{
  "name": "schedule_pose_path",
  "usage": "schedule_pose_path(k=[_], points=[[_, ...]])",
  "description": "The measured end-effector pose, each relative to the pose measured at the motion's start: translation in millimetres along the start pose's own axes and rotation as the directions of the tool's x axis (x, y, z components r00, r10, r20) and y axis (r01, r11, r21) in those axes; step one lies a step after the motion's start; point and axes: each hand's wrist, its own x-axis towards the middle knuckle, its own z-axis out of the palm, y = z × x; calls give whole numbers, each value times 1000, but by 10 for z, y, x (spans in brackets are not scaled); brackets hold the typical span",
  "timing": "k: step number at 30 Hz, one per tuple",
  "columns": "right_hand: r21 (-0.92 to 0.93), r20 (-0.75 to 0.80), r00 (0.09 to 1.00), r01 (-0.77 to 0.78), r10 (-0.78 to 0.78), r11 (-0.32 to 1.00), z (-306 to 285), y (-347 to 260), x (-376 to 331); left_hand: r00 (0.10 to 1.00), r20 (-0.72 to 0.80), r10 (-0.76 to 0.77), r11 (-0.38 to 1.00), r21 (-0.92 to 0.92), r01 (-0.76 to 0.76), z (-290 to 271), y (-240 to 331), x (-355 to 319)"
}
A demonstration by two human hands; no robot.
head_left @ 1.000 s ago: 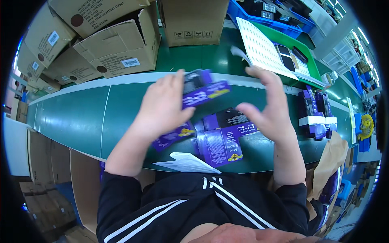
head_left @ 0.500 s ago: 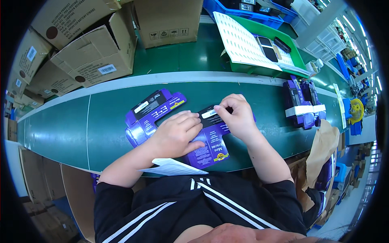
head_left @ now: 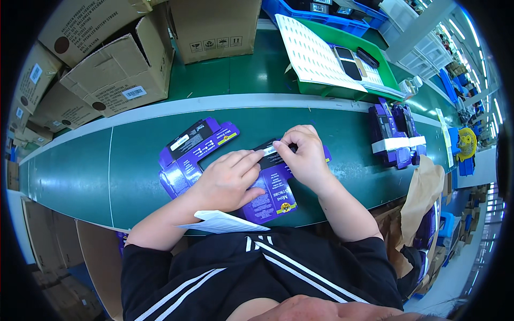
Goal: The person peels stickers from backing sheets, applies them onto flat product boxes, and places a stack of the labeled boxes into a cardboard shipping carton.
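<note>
One flattened purple carton point(head_left: 270, 200) lies on the green table point(head_left: 144, 176) beneath both hands, a white label point(head_left: 270, 151) on its black panel. The left hand point(head_left: 229, 179) rests palm down on it, fingertips at the label's 9 o'clock end, grasping nothing. The right hand point(head_left: 304, 160) pinches thumb against fingers at the opposite end; whether they grip the label cannot be told. From this carton, a second flattened carton point(head_left: 182, 170) sits at 10 o'clock, white sheets point(head_left: 225, 223) at 8, banded purple cartons point(head_left: 396, 143) at 2, and a green tray point(head_left: 326, 91) at 1.
</note>
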Motion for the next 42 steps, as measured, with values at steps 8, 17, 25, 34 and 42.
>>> schedule_pose_path(k=[8, 17, 25, 34, 42], points=[[-100, -100, 994, 37, -47, 994, 24, 49, -3, 993, 112, 24, 997, 70, -32, -26, 16, 94], [-86, 103, 990, 104, -95, 991, -347, 111, -1, 988, 141, 56, 998, 19, -59, 7, -31, 375], [-162, 426, 872, 337, -242, 927, -803, 118, 62, 993, 38, -108, 974, -198, 113, -32, -163, 69], [-205, 256, 817, 568, -516, 797, -569, -644, 240, 946, 28, -323, 927, 211, 310, -682, 200, 420], [-197, -1, 837, 537, -548, 820, -427, -656, 102, 728, 112, -677, 688, 449, 570, -557, -496, -204]])
